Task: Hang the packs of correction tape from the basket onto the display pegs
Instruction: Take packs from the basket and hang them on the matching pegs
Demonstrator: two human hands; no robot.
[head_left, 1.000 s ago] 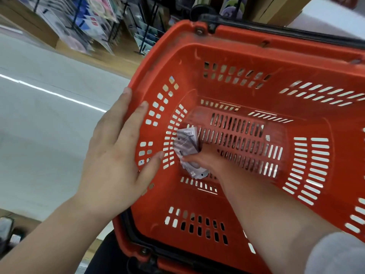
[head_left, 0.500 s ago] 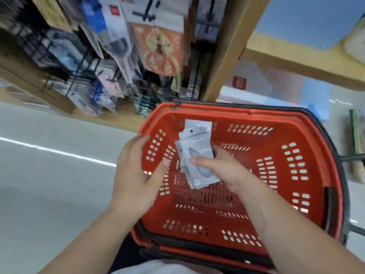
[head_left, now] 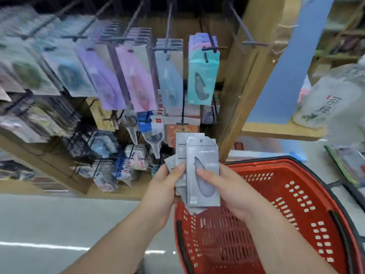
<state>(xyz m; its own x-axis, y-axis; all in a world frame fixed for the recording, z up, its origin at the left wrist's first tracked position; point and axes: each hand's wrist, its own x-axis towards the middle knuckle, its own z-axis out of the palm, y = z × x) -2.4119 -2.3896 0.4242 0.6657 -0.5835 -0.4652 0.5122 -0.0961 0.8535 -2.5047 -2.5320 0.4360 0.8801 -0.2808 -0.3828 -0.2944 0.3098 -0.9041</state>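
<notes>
Head view | gripping fanned packs of correction tape [head_left: 202,171] in left hand [head_left: 164,192] and right hand [head_left: 227,190], thumbs clamped on fronts, other fingers hidden behind | held above basket [head_left: 266,167], over its left rim | standing upright, hang holes topmost | facing display pegs, above and beyond the thumbs | probably calling for an up-forward lift, right hand nearer bare peg [head_left: 254,44]

A stationery shop: rows of carded packs [head_left: 202,76] hung on metal pegs [head_left: 214,48] along a wooden display rack [head_left: 243,86], red plastic shopping basket [head_left: 296,204] in front, pale floor [head_left: 49,218] below.
</notes>
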